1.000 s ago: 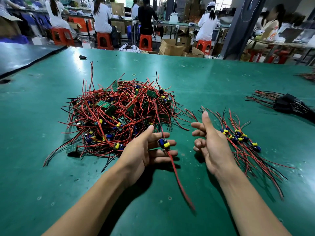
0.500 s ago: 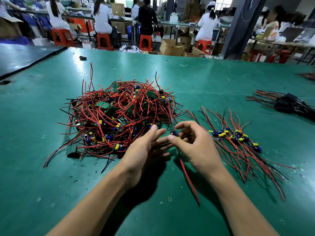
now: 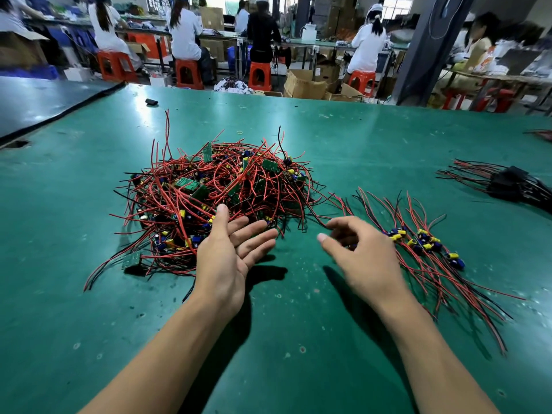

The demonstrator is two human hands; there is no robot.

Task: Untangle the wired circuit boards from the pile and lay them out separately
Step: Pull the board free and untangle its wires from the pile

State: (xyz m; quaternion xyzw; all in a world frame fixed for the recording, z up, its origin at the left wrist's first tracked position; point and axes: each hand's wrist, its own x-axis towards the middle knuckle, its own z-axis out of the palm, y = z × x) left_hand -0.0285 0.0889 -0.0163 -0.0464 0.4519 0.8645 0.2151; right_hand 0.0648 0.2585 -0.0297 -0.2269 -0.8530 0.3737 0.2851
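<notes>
A tangled pile (image 3: 215, 192) of small green circuit boards with red and black wires lies on the green table (image 3: 298, 354), left of centre. My left hand (image 3: 230, 255) rests palm up at the pile's near right edge, fingers spread and holding nothing. To the right lies a row of separated boards (image 3: 424, 243) with blue and yellow parts, their wires trailing toward me. My right hand (image 3: 361, 255) hovers over the left end of that row, thumb and fingers loosely curled and apart. A bit of a blue part shows just under its fingers.
A bundle of black parts with wires (image 3: 507, 183) lies at the far right of the table. A small black object (image 3: 151, 102) sits near the far left edge. A darker table (image 3: 44, 100) adjoins on the left. People sit on orange stools at benches beyond.
My right hand took the single board with its long red wire from my left hand and carried it right to the row. My left hand is now empty.
</notes>
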